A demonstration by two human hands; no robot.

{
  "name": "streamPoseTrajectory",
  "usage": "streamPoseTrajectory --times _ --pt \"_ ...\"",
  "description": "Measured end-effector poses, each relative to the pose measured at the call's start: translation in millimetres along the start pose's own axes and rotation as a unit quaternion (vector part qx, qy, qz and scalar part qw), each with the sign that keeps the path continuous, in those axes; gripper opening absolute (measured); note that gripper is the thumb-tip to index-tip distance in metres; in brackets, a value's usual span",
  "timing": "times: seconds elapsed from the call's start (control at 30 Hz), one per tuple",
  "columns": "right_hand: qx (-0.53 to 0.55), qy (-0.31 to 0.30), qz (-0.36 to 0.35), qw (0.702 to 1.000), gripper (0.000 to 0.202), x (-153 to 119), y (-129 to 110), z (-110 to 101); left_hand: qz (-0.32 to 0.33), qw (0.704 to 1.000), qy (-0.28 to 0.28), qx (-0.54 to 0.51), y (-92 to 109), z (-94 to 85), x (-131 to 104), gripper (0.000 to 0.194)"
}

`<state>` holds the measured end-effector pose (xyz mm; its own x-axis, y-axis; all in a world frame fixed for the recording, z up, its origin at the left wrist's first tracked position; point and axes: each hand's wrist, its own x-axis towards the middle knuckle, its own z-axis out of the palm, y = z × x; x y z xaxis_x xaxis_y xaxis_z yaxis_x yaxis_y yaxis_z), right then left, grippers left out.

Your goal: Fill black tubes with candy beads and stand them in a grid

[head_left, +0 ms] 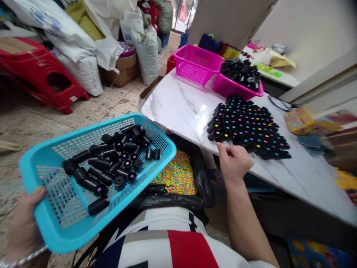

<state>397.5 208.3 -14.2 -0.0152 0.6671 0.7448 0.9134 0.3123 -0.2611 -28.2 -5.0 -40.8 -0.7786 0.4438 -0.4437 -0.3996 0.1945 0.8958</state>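
Note:
My left hand (23, 223) grips the near left end of a turquoise plastic basket (46, 232), its thumb over the rim. Loose black cylinders (102, 163), some with pink or purple centres, lie jumbled inside the basket. At the table's front edge my right hand (235, 160) is closed in a fist; whatever its fingers may hold is hidden. Just beyond that fist, many black cylinders (248, 124) stand packed in rows on the white marbled table (178, 100), showing small coloured balls at their ends. Below the basket's right end, small multicoloured balls (178, 176) fill a black plastic bag (202, 186).
A pink basket (195, 67) stands at the table's far end, beside another pink basket (237, 87) heaped with black parts. Red stools (41, 70), white sacks (146, 52) and a cardboard box (125, 70) occupy the floor at left. A yellow box (299, 121) lies toward the right.

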Motion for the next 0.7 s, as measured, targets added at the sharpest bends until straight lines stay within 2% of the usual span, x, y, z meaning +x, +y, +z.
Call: streamPoseTrajectory --times 0.07,0.13,0.17,0.23,0.3,0.33,0.4,0.47,0.57,0.7 --pt "0.084 -0.040 -0.044 0.995 0.030 -3 -28 -5 -0.022 0.999 0.017 -0.040 11 10.7 -14 0.034" --pt "0.175 -0.155 -0.127 0.964 0.016 -5 -59 -3 -0.027 0.998 -0.008 -0.051 15 17.9 -20 0.044" --pt "0.203 -0.227 -0.185 0.934 0.010 -5 -74 2 -0.025 0.998 -0.023 -0.050 15 19.5 -21 0.049" --pt "0.211 -0.358 -0.306 0.856 0.018 -4 -99 22 -0.013 0.998 -0.043 -0.046 14 19.6 -22 0.052" --pt "0.180 -0.452 -0.395 0.779 0.027 -5 -116 48 0.005 0.998 -0.055 -0.039 12 17.4 -22 0.052" --pt "0.161 -0.485 -0.417 0.752 0.029 -6 -122 61 0.016 0.998 -0.058 -0.034 12 15.9 -22 0.053" --pt "0.143 -0.527 -0.422 0.724 0.032 -8 -129 80 0.030 0.998 -0.058 -0.026 11 12.8 -22 0.056" --pt "0.159 -0.543 -0.392 0.725 0.034 -11 -133 90 0.027 0.998 -0.051 -0.025 10 10.3 -21 0.056" --pt "0.224 -0.555 -0.341 0.725 0.027 -15 -138 89 0.013 0.998 -0.044 -0.034 9 9.0 -18 0.050" --pt "0.265 -0.583 -0.366 0.675 0.004 -19 -147 84 0.005 0.998 -0.041 -0.044 8 12.2 -20 0.046"
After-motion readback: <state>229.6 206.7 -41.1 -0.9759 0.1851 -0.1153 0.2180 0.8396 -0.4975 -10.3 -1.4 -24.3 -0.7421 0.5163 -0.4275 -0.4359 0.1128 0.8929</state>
